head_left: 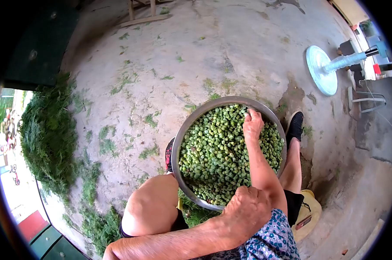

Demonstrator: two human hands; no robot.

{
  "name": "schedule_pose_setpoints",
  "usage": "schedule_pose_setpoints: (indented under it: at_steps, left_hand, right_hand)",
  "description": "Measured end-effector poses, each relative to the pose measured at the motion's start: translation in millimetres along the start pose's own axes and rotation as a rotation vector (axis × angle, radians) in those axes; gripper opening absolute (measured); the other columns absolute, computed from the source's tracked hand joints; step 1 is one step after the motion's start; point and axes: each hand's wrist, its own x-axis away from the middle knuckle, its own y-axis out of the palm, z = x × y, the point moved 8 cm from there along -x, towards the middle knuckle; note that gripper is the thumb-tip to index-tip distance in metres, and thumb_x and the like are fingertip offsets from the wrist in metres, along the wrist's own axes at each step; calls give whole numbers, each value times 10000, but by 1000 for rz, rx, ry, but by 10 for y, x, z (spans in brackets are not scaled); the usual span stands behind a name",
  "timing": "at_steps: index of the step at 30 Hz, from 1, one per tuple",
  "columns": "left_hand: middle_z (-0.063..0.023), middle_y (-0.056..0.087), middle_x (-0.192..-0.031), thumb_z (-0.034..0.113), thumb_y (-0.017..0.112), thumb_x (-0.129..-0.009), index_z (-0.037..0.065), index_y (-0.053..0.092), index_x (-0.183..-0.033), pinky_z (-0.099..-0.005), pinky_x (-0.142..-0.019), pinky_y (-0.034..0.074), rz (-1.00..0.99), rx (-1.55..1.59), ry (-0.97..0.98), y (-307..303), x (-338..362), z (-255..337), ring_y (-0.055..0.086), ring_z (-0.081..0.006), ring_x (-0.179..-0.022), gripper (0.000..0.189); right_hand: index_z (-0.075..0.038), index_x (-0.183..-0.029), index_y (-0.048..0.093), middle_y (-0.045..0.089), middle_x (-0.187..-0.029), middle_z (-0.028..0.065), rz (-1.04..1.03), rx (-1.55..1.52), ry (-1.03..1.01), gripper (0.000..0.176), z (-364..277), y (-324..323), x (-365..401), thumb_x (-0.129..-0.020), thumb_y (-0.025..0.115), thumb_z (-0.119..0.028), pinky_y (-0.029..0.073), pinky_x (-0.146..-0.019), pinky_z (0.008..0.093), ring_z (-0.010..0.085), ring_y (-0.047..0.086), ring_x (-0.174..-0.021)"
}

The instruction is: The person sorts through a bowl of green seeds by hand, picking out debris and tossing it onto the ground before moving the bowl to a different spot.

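A wide metal basin (175, 167) sits between the person's legs, heaped with small, round, green pods or buds (217, 151), some of them yellowish. My right hand (253, 125) reaches over the heap to the far side, just inside the rim. Its fingers are bent and pressed together at the pods; what lies between them is hidden. Bent across the near side, my left hand (248, 209) is closed with curled fingers beside the right forearm, above the basin's near rim. Whatever it holds, if anything, cannot be made out.
Feathery green plants are piled at the left (48, 138), with loose sprigs (150, 119) scattered over the concrete floor (204, 52). A light-blue round stand base (322, 70) is at the right. A yellowish stool (311, 212) carries a phone-like object (303, 222). Wooden legs (146, 19) stand at the back.
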Motion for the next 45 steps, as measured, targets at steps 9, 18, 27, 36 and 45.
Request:
schedule_pose_setpoints:
  at_steps: [9, 18, 27, 36, 45]
  left_hand:
    - [-29, 563, -653, 136, 602, -640, 42, 603, -688, -260, -536, 421, -27, -70, -37, 52, 13, -42, 558, -152, -630, 105]
    - [-59, 571, -678, 123, 590, -640, 35, 590, -680, -275, -554, 428, -46, -8, -28, -2, 5, -92, 561, -174, -642, 97]
    - [-154, 553, -875, 79, 608, -658, -55, 551, -905, -284, -524, 500, 366, -91, -293, -626, -17, -449, 575, -212, -687, 287]
    - [-168, 552, -729, 32, 599, -668, -58, 564, -828, -321, -494, 511, 168, 235, -84, -265, -33, -145, 625, -267, -657, 187]
    - [-124, 566, -811, 69, 620, -642, -43, 630, -720, -266, -529, 495, 47, -220, -32, 110, 26, 17, 586, -186, -704, 136]
  right_hand:
    - [-75, -866, 671, 617, -843, 120, 89, 68, 73, 115, -139, 125, -105, -757, 669, -110, 485, -685, 371, 308, 612, -774]
    - [3, -877, 583, 597, -714, 50, -193, -788, 528, 98, -27, -22, 135, -864, 581, -95, 421, -481, 235, 124, 567, -558]
    - [-20, -863, 556, 570, -779, 16, -247, -837, 275, 18, -1324, -1579, 784, -848, 559, -30, 427, -644, 215, 98, 519, -689]
    - [-20, -858, 547, 554, -792, 41, -193, -1170, 626, 83, -1019, -1822, 1138, -893, 480, -54, 428, -660, 237, 121, 525, -711]
    - [17, -840, 565, 585, -688, 63, -450, -524, 565, 84, -288, -1353, 811, -832, 554, -66, 435, -509, 252, 121, 548, -564]
